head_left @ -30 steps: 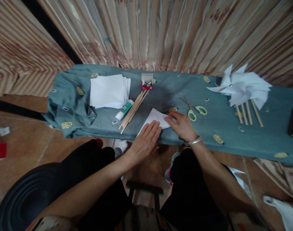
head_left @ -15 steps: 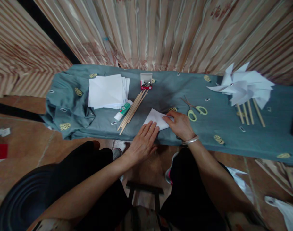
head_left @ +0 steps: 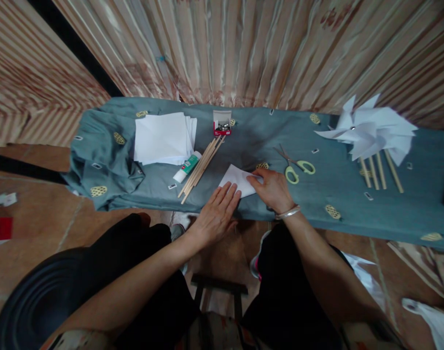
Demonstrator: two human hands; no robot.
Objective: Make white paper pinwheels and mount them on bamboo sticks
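A white sheet of paper, folded to a triangular shape, lies close to the front edge of the cloth-covered table. My left hand rests on its near left side with the fingers stretched out flat. At the paper's right corner, my right hand pinches the edge between thumb and fingers; a silver bangle circles that wrist. Just beyond my right hand lie scissors with light green handles, blades apart. To the left of the paper are several thin wooden sticks and a green and white glue stick.
A stack of white paper lies at the left. Behind the sticks stands an open red box of small metal pieces. Several white paper pinwheels on sticks lie at the right. A pleated curtain hangs along the table's back edge.
Both hands stay on the folded paper in nearly the same position. The view has shifted very slightly; nothing else has visibly moved.
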